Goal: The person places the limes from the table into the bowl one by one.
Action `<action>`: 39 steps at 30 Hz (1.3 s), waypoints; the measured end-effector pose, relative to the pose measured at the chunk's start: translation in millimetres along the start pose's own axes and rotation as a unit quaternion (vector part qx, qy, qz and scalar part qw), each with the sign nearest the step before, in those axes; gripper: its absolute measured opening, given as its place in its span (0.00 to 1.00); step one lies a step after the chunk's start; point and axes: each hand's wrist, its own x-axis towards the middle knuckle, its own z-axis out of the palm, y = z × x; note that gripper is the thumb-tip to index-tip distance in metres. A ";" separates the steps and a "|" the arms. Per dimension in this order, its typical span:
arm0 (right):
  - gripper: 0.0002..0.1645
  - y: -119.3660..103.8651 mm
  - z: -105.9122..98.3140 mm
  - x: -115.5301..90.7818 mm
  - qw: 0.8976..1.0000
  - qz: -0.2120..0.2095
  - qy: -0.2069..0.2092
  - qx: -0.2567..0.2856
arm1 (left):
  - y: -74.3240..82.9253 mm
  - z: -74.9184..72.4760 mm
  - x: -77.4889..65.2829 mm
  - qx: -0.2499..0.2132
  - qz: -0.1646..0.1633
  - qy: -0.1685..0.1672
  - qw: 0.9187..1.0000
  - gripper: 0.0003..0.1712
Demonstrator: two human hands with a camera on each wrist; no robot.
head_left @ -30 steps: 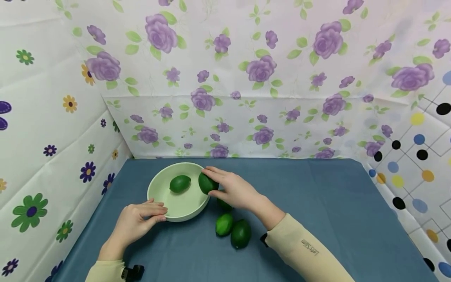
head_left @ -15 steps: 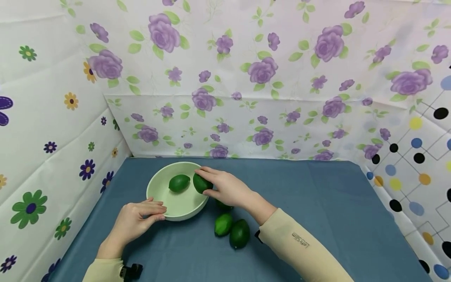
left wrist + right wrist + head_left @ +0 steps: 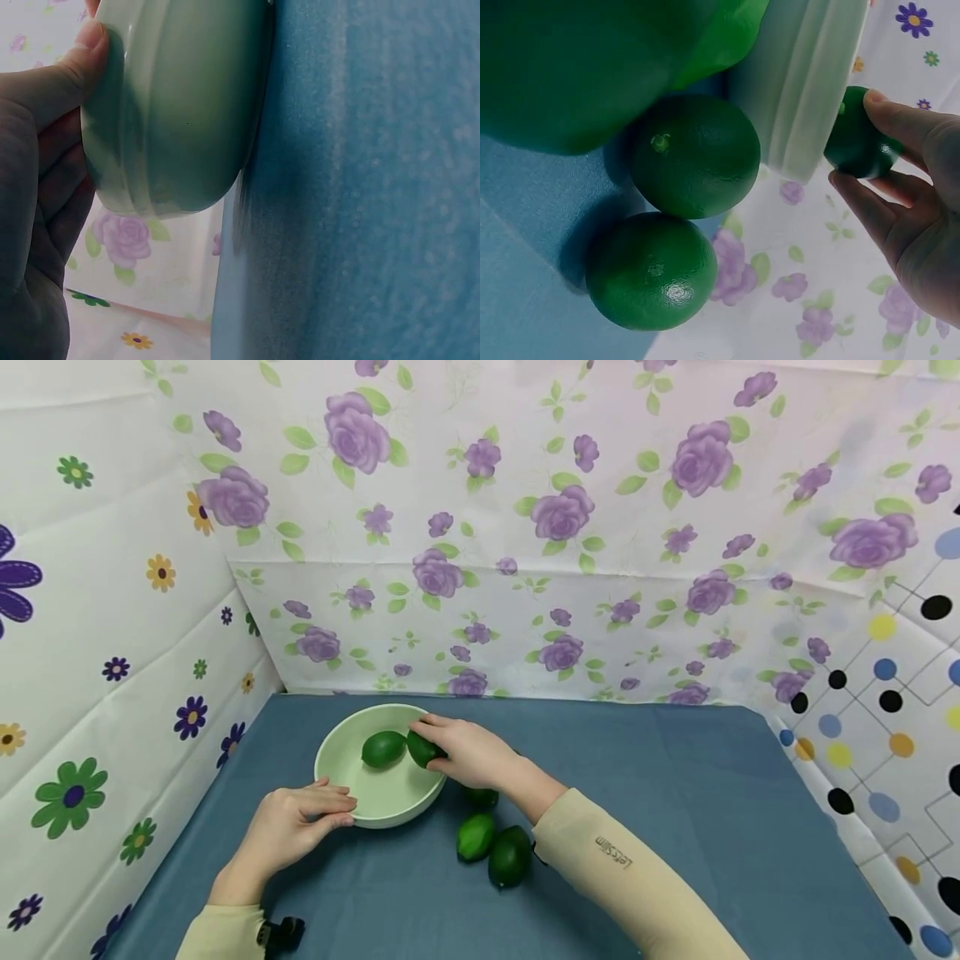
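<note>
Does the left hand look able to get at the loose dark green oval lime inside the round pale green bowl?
Probably yes: the lime lies uncovered, though the left hand, gripping the bowl, would likely need to let go.

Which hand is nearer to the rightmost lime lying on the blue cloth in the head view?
Right. The right hand is beyond the lime, at the right side of the bowl; the left hand is farther off, at the bowl's near left rim.

Bowl (image 3: 386,795), limes (image 3: 510,857) on blue cloth (image 3: 637,810)
</note>
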 end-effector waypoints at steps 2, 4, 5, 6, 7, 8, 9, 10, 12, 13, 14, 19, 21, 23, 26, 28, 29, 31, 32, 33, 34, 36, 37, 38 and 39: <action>0.44 1.1 0.6 5.0 1.000 0.005 -0.004 -0.014 | 0.5 0.0 1.3 0.000 0.001 -0.001 1.000 0.17; 0.44 0.6 0.7 9.1 1.000 0.010 -0.011 -0.026 | 1.0 0.0 1.9 0.000 -0.001 -0.001 1.000 0.16; 0.44 -0.1 0.8 11.0 0.999 0.013 -0.015 -0.030 | 1.0 0.1 1.9 -0.001 -0.002 -0.002 1.000 0.16; 0.43 -0.8 1.2 12.6 0.999 0.016 -0.019 -0.035 | 0.9 0.3 1.7 -0.002 -0.003 -0.002 1.000 0.16; 0.43 -1.3 1.9 14.6 0.999 0.017 -0.022 -0.043 | 0.7 0.4 1.4 -0.003 -0.007 -0.003 1.000 0.16; 0.43 -2.5 2.4 16.3 0.998 0.020 -0.026 -0.050 | 0.5 0.5 1.1 -0.004 -0.009 -0.005 1.000 0.16; 0.43 -3.7 3.2 18.2 0.998 0.023 -0.031 -0.059 | 0.3 0.5 0.9 -0.004 -0.011 -0.006 1.000 0.16; 0.42 -4.9 4.9 20.3 0.997 0.025 -0.033 -0.070 | 0.2 0.3 0.4 -0.004 -0.012 -0.007 1.000 0.16; 0.42 -7.7 8.6 25.2 0.994 0.029 -0.038 -0.097 | 0.2 -0.4 0.0 -0.004 -0.014 -0.009 1.000 0.16; 0.42 -9.4 10.6 28.0 0.992 0.030 -0.043 -0.115 | 0.4 -0.8 0.0 -0.003 -0.014 -0.010 1.000 0.16; 0.42 -11.4 12.3 30.7 0.990 0.033 -0.048 -0.130 | 0.6 -1.2 0.1 -0.003 -0.013 -0.009 1.000 0.16; 0.41 -19.0 20.0 42.4 0.973 0.047 -0.069 -0.213 | 1.4 -1.6 1.3 -0.002 -0.011 -0.006 1.000 0.16; 0.39 -21.1 21.8 45.1 0.968 0.053 -0.073 -0.233 | 1.7 -1.3 1.8 -0.003 -0.009 -0.006 1.000 0.16; 0.37 -22.4 23.0 47.2 0.966 0.055 -0.073 -0.242 | 1.9 -1.1 2.3 -0.006 -0.006 -0.006 1.000 0.16; 0.36 -22.4 23.9 49.6 0.964 0.054 -0.076 -0.247 | 1.7 -0.3 3.6 -0.006 0.000 -0.002 1.000 0.17; 0.37 -21.4 24.0 51.2 0.964 0.052 -0.082 -0.248 | 1.4 0.0 4.0 -0.005 0.004 0.001 1.000 0.17; 0.37 -20.8 24.1 52.2 0.964 0.051 -0.086 -0.247 | 1.3 0.0 4.0 -0.004 0.004 0.001 1.000 0.17; 0.38 -19.8 23.4 54.3 0.963 0.050 -0.095 -0.246 | 1.1 -0.1 3.6 -0.002 0.003 0.001 1.000 0.17; 0.38 -19.4 23.0 55.4 0.963 0.049 -0.099 -0.246 | 1.0 -0.2 3.3 -0.002 0.001 0.000 1.000 0.17; 0.37 -19.3 22.5 56.5 0.962 0.049 -0.103 -0.247 | 0.9 -0.2 3.0 -0.002 -0.001 -0.001 1.000 0.16; 0.37 -19.3 21.9 57.5 0.962 0.049 -0.106 -0.248 | 0.7 -0.2 2.6 -0.002 -0.003 -0.002 1.000 0.16; 0.36 -20.1 21.1 59.6 0.960 0.050 -0.114 -0.251 | 0.4 0.1 2.0 -0.001 -0.006 -0.004 1.000 0.16; 0.35 -20.6 20.9 60.6 0.959 0.051 -0.118 -0.251 | 0.2 0.3 1.5 -0.001 -0.007 -0.004 1.000 0.16; 0.34 -21.4 20.7 61.3 0.959 0.052 -0.122 -0.252 | 0.2 0.5 0.9 -0.002 -0.008 -0.004 1.000 0.16; 0.32 -22.3 20.5 62.1 0.958 0.054 -0.125 -0.251 | 0.2 0.8 0.3 -0.002 -0.008 -0.004 1.000 0.16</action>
